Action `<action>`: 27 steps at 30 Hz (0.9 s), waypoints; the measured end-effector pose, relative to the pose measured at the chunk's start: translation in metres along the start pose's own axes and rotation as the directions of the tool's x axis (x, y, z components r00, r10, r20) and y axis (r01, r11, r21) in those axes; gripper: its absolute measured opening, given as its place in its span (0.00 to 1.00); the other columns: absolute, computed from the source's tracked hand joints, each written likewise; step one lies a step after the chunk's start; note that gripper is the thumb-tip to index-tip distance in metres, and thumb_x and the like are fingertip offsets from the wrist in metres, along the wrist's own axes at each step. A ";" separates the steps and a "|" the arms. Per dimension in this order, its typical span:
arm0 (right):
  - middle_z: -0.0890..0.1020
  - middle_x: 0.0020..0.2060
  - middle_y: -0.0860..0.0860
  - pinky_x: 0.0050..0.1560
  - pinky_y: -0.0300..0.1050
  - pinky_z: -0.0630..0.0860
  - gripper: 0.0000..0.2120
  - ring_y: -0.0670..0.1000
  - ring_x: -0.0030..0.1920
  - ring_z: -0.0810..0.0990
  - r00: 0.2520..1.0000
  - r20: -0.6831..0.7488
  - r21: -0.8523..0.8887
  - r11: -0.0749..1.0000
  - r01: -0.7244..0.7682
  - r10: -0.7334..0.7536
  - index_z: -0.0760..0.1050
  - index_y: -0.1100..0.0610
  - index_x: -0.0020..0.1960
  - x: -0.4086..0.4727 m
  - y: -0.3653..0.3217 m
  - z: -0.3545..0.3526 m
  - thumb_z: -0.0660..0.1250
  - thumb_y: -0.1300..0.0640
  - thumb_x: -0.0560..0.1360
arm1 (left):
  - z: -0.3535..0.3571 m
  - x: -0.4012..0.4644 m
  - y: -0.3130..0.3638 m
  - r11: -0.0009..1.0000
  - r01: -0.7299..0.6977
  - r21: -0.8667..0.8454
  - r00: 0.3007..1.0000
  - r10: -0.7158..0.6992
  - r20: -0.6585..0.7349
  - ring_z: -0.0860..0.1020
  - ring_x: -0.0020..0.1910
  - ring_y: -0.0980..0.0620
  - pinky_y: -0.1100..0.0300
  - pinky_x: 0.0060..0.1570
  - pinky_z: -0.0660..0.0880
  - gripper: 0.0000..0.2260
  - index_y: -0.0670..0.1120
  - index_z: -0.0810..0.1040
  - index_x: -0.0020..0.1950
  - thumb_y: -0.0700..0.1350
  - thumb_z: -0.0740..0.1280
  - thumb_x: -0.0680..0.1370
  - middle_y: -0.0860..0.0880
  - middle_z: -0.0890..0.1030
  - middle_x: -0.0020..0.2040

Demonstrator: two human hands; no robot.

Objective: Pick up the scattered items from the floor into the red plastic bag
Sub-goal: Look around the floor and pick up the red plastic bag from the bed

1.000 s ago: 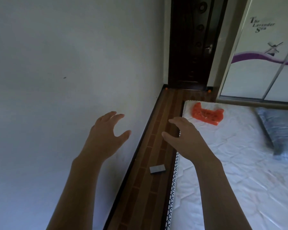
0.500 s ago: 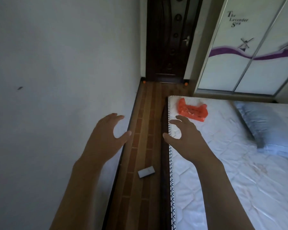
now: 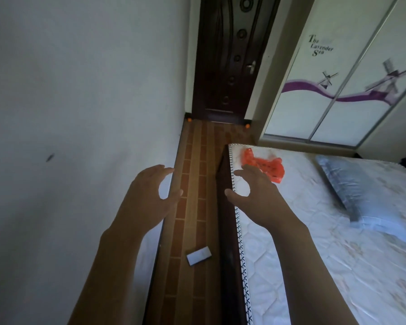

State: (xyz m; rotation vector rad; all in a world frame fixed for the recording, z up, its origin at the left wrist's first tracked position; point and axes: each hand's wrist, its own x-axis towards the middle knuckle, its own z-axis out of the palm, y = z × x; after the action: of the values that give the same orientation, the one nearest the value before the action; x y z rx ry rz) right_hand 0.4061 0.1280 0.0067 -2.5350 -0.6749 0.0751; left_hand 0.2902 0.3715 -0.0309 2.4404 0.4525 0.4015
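The red plastic bag lies crumpled on the white mattress near its far left corner. A small grey rectangular item lies on the narrow strip of wooden floor between wall and bed. Two small orange items sit on the floor by the door, one at the left corner and one at the right. My left hand hovers open in front of the wall. My right hand hovers open over the mattress edge, its fingertips just short of the bag, partly covering it.
A white wall bounds the floor strip on the left. A dark wooden door closes the far end. A sliding wardrobe stands behind the bed. A grey pillow lies on the mattress at the right.
The view has swung right and tilted up, showing more door and wardrobe. Both hands stay open and raised; the right hand is now closer to the red bag.
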 end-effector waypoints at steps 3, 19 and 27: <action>0.64 0.80 0.46 0.79 0.58 0.61 0.30 0.51 0.80 0.61 1.000 0.003 -0.001 1.000 0.030 -0.030 0.70 0.47 0.77 0.011 -0.020 0.006 0.69 0.39 0.78 | -0.013 0.007 -0.013 1.000 -0.010 -0.004 1.000 0.010 -0.024 0.67 0.78 0.52 0.50 0.78 0.62 0.30 0.57 0.71 0.77 0.65 0.66 0.76 0.55 0.70 0.79; 0.64 0.80 0.46 0.74 0.49 0.63 0.30 0.51 0.78 0.64 0.990 0.036 -0.054 0.989 0.137 -0.136 0.69 0.48 0.77 0.117 -0.029 0.010 0.69 0.40 0.79 | -0.016 0.086 -0.016 0.999 0.004 0.049 0.997 0.000 -0.083 0.65 0.79 0.50 0.47 0.78 0.63 0.32 0.54 0.72 0.77 0.66 0.65 0.75 0.52 0.70 0.79; 0.65 0.80 0.49 0.76 0.53 0.64 0.29 0.52 0.78 0.64 0.991 0.000 0.005 0.991 0.133 -0.133 0.71 0.49 0.76 0.231 0.043 -0.008 0.70 0.41 0.78 | 0.033 0.215 0.017 0.994 -0.019 0.108 0.997 0.027 -0.075 0.63 0.80 0.52 0.48 0.79 0.61 0.28 0.54 0.70 0.78 0.59 0.70 0.80 0.53 0.68 0.79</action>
State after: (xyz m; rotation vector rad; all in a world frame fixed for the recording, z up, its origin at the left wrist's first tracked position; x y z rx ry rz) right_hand 0.6293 0.2028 0.0096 -2.4781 -0.8405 0.0308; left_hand 0.4995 0.4293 -0.0078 2.5426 0.4907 0.4929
